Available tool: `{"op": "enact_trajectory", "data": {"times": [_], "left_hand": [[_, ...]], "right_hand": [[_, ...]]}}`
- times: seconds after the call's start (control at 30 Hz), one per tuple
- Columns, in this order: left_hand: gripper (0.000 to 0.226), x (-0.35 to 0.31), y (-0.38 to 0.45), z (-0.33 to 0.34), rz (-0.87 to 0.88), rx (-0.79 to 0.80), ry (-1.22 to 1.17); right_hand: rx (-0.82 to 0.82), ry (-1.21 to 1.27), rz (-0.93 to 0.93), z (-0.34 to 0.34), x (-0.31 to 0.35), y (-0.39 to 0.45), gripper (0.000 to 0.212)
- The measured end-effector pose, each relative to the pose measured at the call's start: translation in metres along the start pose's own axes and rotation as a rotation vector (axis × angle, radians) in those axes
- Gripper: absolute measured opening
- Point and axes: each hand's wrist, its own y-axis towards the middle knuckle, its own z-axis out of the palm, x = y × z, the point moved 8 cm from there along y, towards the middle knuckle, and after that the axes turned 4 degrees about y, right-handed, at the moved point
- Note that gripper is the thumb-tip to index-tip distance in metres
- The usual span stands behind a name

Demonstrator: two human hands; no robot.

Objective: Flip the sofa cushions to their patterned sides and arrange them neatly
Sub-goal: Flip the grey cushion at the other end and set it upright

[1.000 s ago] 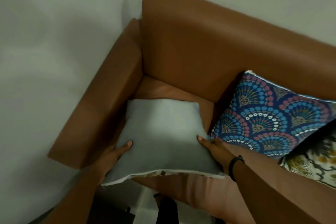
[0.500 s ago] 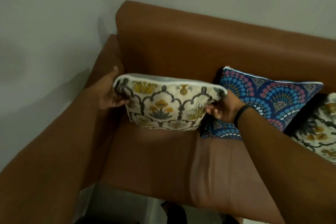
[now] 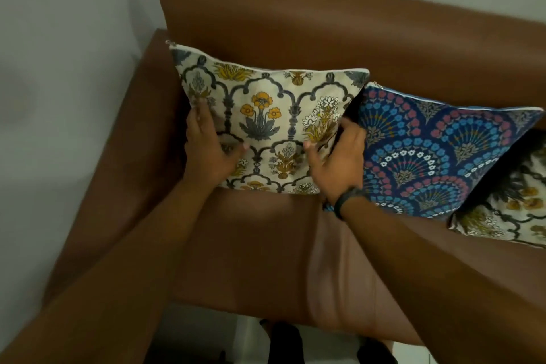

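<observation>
No readable text, labels, brands, numbers or signs anywhere in view.

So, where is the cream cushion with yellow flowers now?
The cream floral cushion stands against the brown sofa's backrest at its left end, beside the blue fan-patterned cushion, with the left hand and right hand on it.

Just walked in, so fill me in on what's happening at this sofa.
A person's left hand and right hand press a cream floral-print cushion upright against the back of the brown leather sofa, patterned side out, in the corner. Beside it stand a blue fan-patterned cushion and another cream floral cushion, both patterned side out.
</observation>
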Motion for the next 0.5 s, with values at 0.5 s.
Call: {"op": "enact_trajectory", "data": {"times": [0.5], "left_hand": [[0.157,-0.004,0.028,0.056,0.553,-0.075,0.787]], "right_hand": [[0.178,-0.832,-0.763,0.105,0.001,0.027,0.137]]}}
